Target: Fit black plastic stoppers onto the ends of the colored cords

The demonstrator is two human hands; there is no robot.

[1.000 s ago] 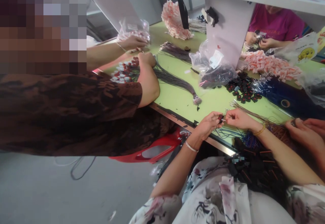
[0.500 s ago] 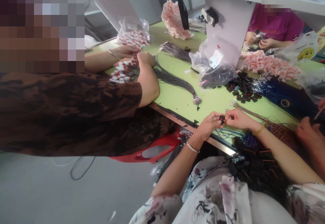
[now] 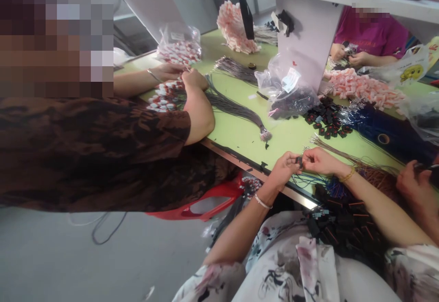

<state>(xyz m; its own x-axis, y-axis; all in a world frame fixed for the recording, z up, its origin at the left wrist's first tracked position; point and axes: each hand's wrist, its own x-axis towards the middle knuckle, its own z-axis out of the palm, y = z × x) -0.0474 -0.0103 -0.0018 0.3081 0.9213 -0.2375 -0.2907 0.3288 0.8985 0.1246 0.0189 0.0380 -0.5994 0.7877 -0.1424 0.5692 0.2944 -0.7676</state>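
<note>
My left hand [image 3: 285, 168] is closed, its thumb and fingers pinching a small black connector housing [image 3: 299, 161] at the near edge of the table. My right hand [image 3: 320, 161] is pinched shut right beside the housing; what its fingertips hold is too small to make out. Thin blue wires [image 3: 310, 179] run under my right hand and wrist. Just beyond it lies a bundle of brown wires [image 3: 338, 150] with metal ends. Several black housings with red marks [image 3: 329, 118] are heaped farther back. More black connectors [image 3: 350, 222] are piled at my lap.
A co-worker's hands [image 3: 192, 77] handle white-and-red connectors on wires at the left. Another person's hand [image 3: 416, 185] is close at my right; a third person sits across the green table [image 3: 240, 114]. A plastic bag [image 3: 291, 96] stands against the divider [image 3: 305, 41]. A red stool [image 3: 206, 201] is below.
The black housing has turned slightly between my fingers, and its red mark shows less. My hands stay almost in place. The hand at the far right has shifted a little.
</note>
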